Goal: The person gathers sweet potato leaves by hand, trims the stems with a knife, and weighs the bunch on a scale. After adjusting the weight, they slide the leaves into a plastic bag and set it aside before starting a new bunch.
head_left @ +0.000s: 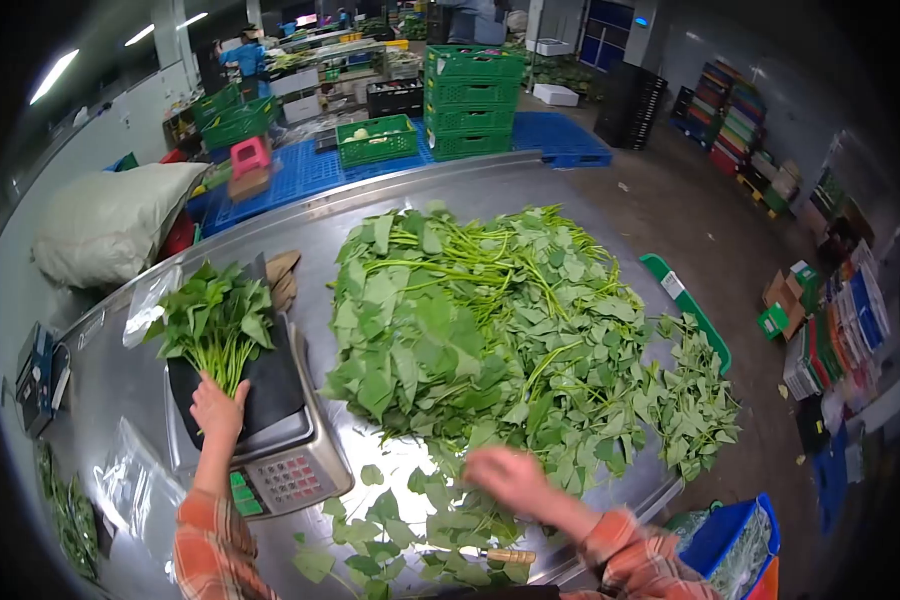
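Green bunch (215,320) held on scale (288,470) by left hand (217,408).

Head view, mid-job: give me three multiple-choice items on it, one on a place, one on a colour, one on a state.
1. Where does the small bunch of green leafy stems lie?
A. on the grey digital scale
B. in a crate
C. on the floor

2. What colour are the person's plaid sleeves?
A. blue
B. orange
C. white

3. What is the left hand doing?
A. hanging free
B. gripping a knife
C. touching the bunch's stem ends

Answers: 1 A, the bunch rests on the scale's dark platform. 2 B, both sleeves are orange plaid. 3 C, its fingers meet the stem ends.
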A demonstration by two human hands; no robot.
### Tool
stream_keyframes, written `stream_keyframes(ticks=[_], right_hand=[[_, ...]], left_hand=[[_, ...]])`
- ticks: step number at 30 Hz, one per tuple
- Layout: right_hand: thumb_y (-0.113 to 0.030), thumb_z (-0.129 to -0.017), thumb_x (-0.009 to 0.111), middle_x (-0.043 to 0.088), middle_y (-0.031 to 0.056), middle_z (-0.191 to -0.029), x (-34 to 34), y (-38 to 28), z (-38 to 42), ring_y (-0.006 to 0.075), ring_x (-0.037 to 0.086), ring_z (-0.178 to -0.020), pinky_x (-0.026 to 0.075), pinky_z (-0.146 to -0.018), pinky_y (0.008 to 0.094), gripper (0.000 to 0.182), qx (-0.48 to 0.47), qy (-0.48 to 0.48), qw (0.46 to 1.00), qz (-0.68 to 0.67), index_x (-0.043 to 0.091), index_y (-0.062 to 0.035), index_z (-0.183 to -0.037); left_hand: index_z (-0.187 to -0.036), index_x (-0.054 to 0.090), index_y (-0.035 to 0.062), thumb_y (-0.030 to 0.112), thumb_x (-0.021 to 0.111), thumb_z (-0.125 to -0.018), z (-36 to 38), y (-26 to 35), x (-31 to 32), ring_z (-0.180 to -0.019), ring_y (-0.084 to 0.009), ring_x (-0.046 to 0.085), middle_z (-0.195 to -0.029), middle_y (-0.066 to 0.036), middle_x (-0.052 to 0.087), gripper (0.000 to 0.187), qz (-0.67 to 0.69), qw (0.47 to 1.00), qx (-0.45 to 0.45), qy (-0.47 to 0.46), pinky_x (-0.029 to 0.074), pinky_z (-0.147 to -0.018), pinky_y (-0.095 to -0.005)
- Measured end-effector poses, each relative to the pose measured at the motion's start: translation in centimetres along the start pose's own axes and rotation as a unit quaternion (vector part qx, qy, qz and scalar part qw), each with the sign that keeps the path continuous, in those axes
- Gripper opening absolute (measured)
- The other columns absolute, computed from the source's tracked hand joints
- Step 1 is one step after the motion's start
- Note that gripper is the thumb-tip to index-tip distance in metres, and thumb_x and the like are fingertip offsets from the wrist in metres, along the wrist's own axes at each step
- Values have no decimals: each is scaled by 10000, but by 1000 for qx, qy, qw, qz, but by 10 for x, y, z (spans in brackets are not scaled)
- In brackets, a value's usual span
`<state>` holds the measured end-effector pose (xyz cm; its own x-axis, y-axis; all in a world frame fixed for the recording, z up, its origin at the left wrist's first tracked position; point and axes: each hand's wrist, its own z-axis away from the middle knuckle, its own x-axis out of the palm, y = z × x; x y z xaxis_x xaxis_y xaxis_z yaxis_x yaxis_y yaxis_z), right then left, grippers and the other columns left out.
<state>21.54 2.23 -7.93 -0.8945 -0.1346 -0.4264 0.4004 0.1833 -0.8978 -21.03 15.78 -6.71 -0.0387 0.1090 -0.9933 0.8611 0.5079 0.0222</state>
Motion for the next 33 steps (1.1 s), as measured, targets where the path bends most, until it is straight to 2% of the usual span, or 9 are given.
stream_keyframes(ticks=[4,8,10,14,18,19,23,31,33], right_hand=[[-32,-816,538,606,179,-1065,-83,57,-130,318,585,-981,472,-833,378,263,-115,176,958,195,579,1,-1074],[45,-714,526,436,192,-1320,-117,94,-232,319,406,-1228,293,-1062,406,695,-215,122,852,462,298,2,-1370],[2,-747,522,517,198,-1171,-116,109,-275,338,476,-1124,360,-975,433,594,-228,86,852,464,356,25,-1317],[-36,-709,568,500,181,-1232,-118,63,-299,289,456,-1177,327,-1004,406,775,-83,-116,811,568,231,7,-1405],[-162,-680,700,639,129,-942,-154,27,-312,285,584,-968,371,-928,428,486,-11,-224,815,535,562,-50,-1132],[-204,-672,730,654,121,-843,-164,15,-305,300,610,-896,415,-869,419,342,-68,-194,836,508,615,-52,-955],[-172,-720,699,657,134,-878,-178,-31,-291,307,617,-871,474,-744,386,338,-32,-168,897,408,596,-39,-1013],[-227,-783,691,647,93,-920,-194,5,-291,196,598,-899,453,-793,345,317,64,-193,891,406,603,-61,-1039],[-226,-791,683,646,72,-912,-204,6,-292,181,601,-903,459,-793,340,296,40,-145,954,260,604,-69,-1029]], left_hand=[[-1334,340,-35,244,597,-844,46,-4,-12,-1237,-370,373,-1342,-233,402,620,118,944,156,267,272,-1025,-459],[-1238,454,-27,107,545,-802,152,-2,13,-1194,-389,411,-1253,-233,471,465,224,891,347,188,246,-1020,-515],[-1161,547,13,112,584,-790,203,13,6,-1122,-366,487,-1202,-189,539,385,239,894,376,51,332,-988,-455],[-1009,618,74,102,588,-832,261,23,11,-1034,-266,544,-1028,-133,609,181,299,892,325,-98,270,-1036,-492],[-982,627,45,116,571,-851,282,26,10,-965,-290,573,-954,-147,624,159,328,904,234,-142,371,-960,-423],[-982,630,36,128,569,-858,286,27,12,-949,-290,581,-945,-149,629,166,336,905,200,-167,394,-934,-404],[-990,640,7,189,563,-882,296,39,7,-909,-271,606,-940,-156,648,225,414,870,46,-264,459,-828,-344],[-1047,648,25,198,558,-893,300,31,8,-913,-220,615,-958,-131,663,248,418,851,40,-317,462,-826,-316],[-1049,646,23,195,556,-896,300,24,14,-897,-200,618,-946,-117,668,248,452,835,55,-309,466,-817,-305]])
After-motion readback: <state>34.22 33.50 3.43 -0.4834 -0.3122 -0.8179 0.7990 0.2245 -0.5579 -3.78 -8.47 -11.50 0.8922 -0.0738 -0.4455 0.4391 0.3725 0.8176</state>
